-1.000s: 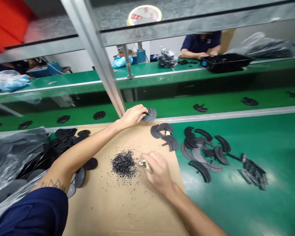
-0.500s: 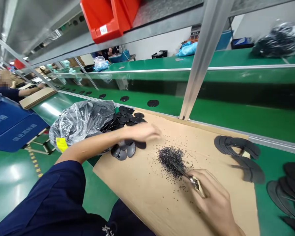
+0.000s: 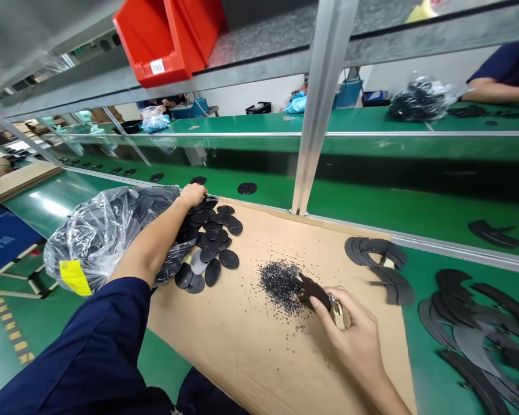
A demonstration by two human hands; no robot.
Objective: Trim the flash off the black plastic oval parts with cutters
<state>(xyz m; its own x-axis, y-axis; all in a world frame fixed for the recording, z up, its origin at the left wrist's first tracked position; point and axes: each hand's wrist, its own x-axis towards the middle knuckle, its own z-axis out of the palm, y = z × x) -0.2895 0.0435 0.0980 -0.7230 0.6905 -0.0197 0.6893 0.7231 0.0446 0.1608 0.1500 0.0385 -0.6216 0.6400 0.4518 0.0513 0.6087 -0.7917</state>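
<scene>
1. Gripping the tool (image 3: 336, 311), your right hand (image 3: 355, 328) is closed around its pale, shiny handle, above the cardboard (image 3: 225, 346).
2. A dark piece (image 3: 313, 290) juts out ahead of your right thumb, just at the right edge of the heap of black bits (image 3: 280, 285). You have bits scattered all around that heap on the cardboard.
3. Your left hand (image 3: 194, 195) reaches out to the far end of the pile of discs (image 3: 219, 235), by the edge of the green strip (image 3: 372, 202). One black disc (image 3: 199, 180) shows just beyond your fingers; I cannot tell whether they grip it.
4. The discs lie overlapping on the cardboard's left side, beside the clear bag (image 3: 104, 230) with its yellow label (image 3: 75, 278); your left forearm crosses over the bag.
5. To your right, a few arcs (image 3: 394, 285) lie at the cardboard's far right corner, and more are heaped on the green table (image 3: 428, 374).
6. Above you, a red bin (image 3: 164, 46) sits on the shelf (image 3: 259, 43).
</scene>
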